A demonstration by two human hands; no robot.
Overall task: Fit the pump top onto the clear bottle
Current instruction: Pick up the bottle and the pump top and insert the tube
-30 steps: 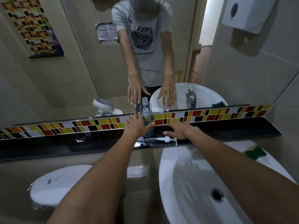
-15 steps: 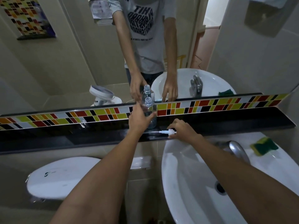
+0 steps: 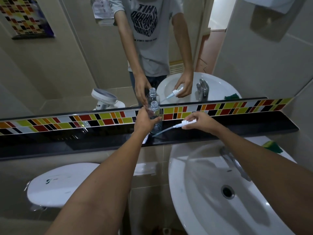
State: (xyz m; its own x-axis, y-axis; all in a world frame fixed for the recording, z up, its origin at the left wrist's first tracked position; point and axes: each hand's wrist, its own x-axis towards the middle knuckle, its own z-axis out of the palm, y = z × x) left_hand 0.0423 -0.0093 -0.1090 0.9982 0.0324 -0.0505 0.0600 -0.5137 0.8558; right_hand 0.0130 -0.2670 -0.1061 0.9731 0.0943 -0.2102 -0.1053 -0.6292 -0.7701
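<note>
A clear plastic bottle (image 3: 155, 110) with an open threaded neck stands upright on the black shelf (image 3: 237, 129) below the mirror. My left hand (image 3: 144, 119) is wrapped around its body from the left. My right hand (image 3: 201, 122) holds the white pump top (image 3: 187, 123) just above the shelf, to the right of the bottle. The pump's thin dip tube (image 3: 162, 131) slants down to the left, and its tip lies near the bottle's base.
A white sink (image 3: 211, 192) with a chrome tap (image 3: 234, 164) lies below my right arm. A green sponge (image 3: 271, 146) rests on its far rim. A white round lid (image 3: 57, 185) sits at lower left. A band of coloured tiles (image 3: 50, 123) and a mirror rise behind the shelf.
My right hand has lifted the pump top off the shelf and tilted it. My left hand has kept its hold on the bottle. The view has tilted slightly downward.
</note>
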